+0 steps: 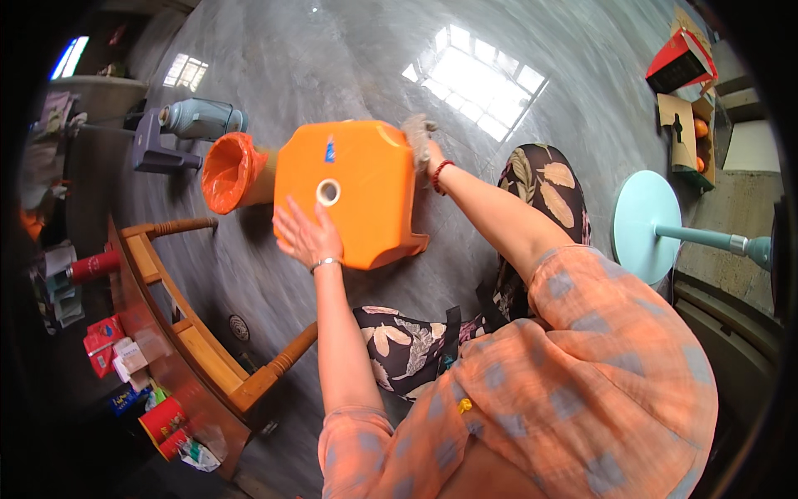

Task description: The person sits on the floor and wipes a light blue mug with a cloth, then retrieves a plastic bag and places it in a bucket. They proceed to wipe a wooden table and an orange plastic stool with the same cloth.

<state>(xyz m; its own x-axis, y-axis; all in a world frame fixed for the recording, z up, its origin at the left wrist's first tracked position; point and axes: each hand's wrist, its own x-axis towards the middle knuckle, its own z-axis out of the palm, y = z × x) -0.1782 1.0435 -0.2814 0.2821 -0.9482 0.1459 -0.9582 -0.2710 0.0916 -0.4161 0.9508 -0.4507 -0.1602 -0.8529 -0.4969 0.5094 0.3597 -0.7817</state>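
Note:
An orange plastic stool [368,181] stands before me on the floor, with a round hole in its octagonal seat and a small blue mark on it. My left hand [310,236] rests flat on the seat's near left part, fingers spread, a bracelet at the wrist. Against the stool's right side, my right hand [431,157] presses a greyish cloth [419,140]; the cloth hides part of the fingers. A red cord bracelet circles that wrist.
Just left of the stool stands a bin [225,174] with an orange bag. Behind it is a blue thermos [202,118]. A wooden table [181,368] with packages runs along the left. A pale turquoise round-based stand [645,227] and a cardboard box [686,131] are right.

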